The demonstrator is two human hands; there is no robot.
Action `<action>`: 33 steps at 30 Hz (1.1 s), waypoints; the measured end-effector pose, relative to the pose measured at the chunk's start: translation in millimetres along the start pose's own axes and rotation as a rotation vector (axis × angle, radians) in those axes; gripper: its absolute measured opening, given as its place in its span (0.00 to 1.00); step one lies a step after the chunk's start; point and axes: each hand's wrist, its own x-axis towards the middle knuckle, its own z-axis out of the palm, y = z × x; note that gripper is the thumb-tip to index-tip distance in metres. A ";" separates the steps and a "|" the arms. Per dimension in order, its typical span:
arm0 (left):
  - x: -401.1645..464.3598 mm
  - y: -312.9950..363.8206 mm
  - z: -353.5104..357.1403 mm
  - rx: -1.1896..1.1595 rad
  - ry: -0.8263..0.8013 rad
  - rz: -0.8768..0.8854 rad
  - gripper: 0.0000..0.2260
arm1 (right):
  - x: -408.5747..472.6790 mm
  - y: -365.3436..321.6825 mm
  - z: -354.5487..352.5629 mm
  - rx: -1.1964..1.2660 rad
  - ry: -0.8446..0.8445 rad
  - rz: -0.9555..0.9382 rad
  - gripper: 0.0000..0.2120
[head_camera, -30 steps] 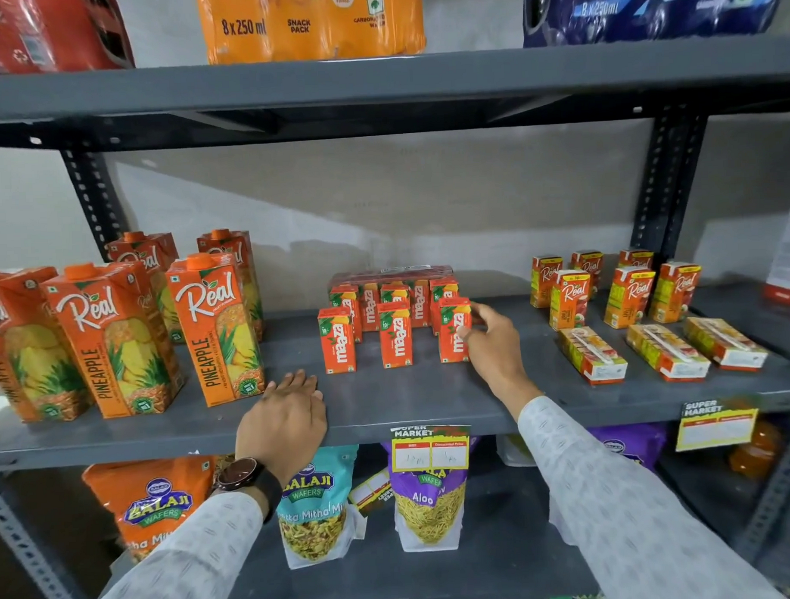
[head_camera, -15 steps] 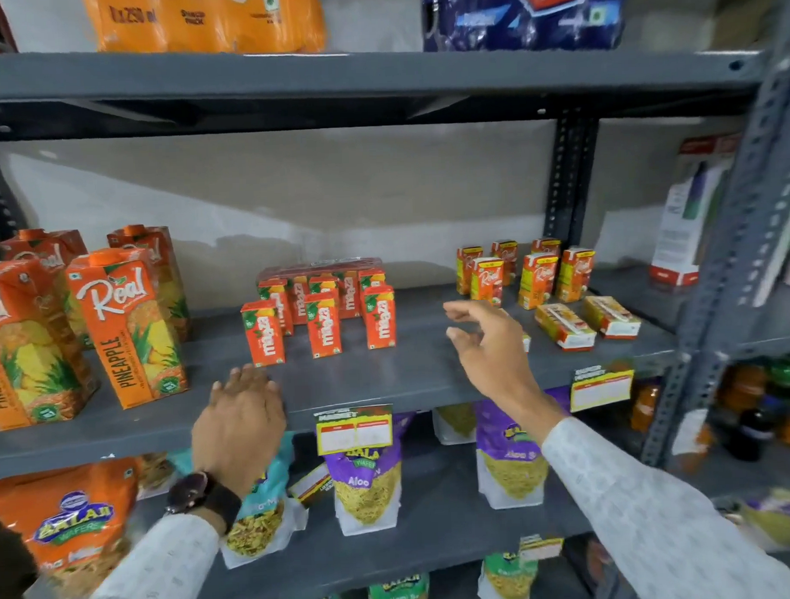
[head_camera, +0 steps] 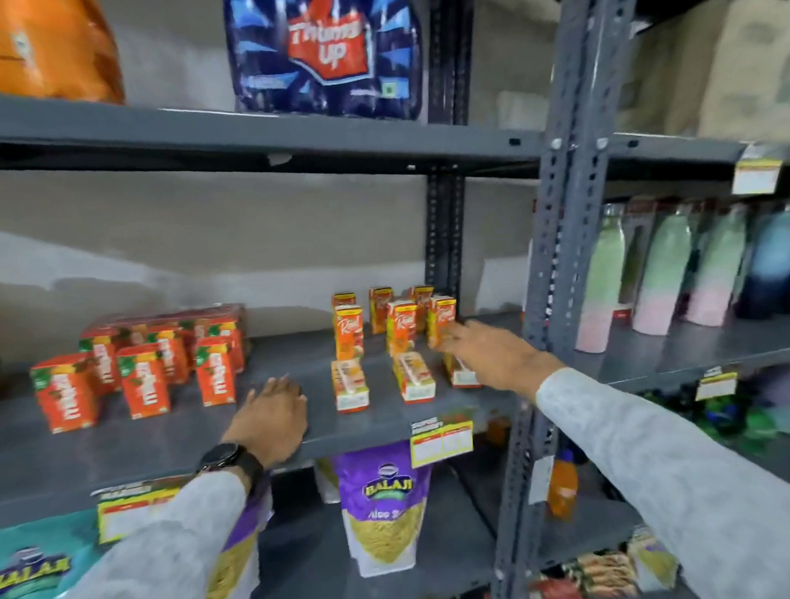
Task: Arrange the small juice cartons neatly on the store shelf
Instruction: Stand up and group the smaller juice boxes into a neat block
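Observation:
On the grey middle shelf [head_camera: 174, 446] a group of small red-orange Maaza cartons [head_camera: 140, 375] stands upright at the left. To the right stand several small Real juice cartons [head_camera: 398, 326], with three more lying flat in front [head_camera: 349, 386]. My left hand [head_camera: 272, 415] rests palm down on the shelf's front edge, holding nothing. My right hand [head_camera: 489, 354] reaches over the rightmost flat carton [head_camera: 461, 375], fingers spread near the rightmost standing carton [head_camera: 441, 318]. The frame is blurred; I cannot tell if it touches either.
A grey upright post [head_camera: 557, 266] stands right of the cartons. Pastel bottles [head_camera: 661, 272] fill the neighbouring shelf. A blue Thums Up pack [head_camera: 326, 55] sits above. Balaji snack bags [head_camera: 382, 506] hang below, behind yellow price tags [head_camera: 440, 441].
My right hand left the Maaza cartons and moved right to the Real cartons. My left hand slid right along the shelf edge. The view swung right.

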 end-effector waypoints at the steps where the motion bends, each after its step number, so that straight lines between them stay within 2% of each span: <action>1: -1.2 -0.1 2.6 0.041 0.014 0.038 0.19 | 2.4 6.8 2.5 -0.053 -0.026 -0.060 0.28; 3: -3.8 1.6 3.2 0.078 0.003 0.080 0.20 | 6.4 17.0 5.7 -0.127 -0.102 -0.155 0.26; 5: -5.4 2.2 3.1 0.042 0.080 0.073 0.20 | 8.2 20.4 8.2 -0.166 -0.150 -0.207 0.25; 10: -7.4 8.6 -2.4 -0.015 0.099 0.019 0.18 | 7.9 21.0 5.3 -0.169 -0.128 -0.201 0.19; 13: -6.5 6.6 -0.4 -0.012 0.116 0.025 0.18 | 10.2 19.8 -9.8 -0.004 -0.043 -0.058 0.19; 15: -4.6 3.1 4.5 0.007 0.113 0.031 0.17 | 18.2 19.7 -24.9 0.249 0.120 0.110 0.15; 19: -1.9 -1.3 8.1 0.023 0.034 0.009 0.21 | 40.8 14.2 -43.5 0.736 0.417 0.535 0.20; 21: -1.5 0.0 6.2 -0.011 0.034 0.004 0.21 | 51.8 9.8 -35.9 0.925 0.505 0.724 0.24; 23: -2.3 2.6 3.8 -0.041 0.040 -0.001 0.21 | 56.4 4.4 -18.9 1.055 0.556 0.835 0.23; 25: -3.4 4.4 2.6 -0.054 0.050 -0.001 0.20 | 54.0 -3.0 -1.0 1.055 0.553 0.899 0.20; 33: 2.3 -8.5 15.0 0.018 0.010 -0.005 0.24 | 37.7 -10.7 46.9 0.847 0.466 0.954 0.23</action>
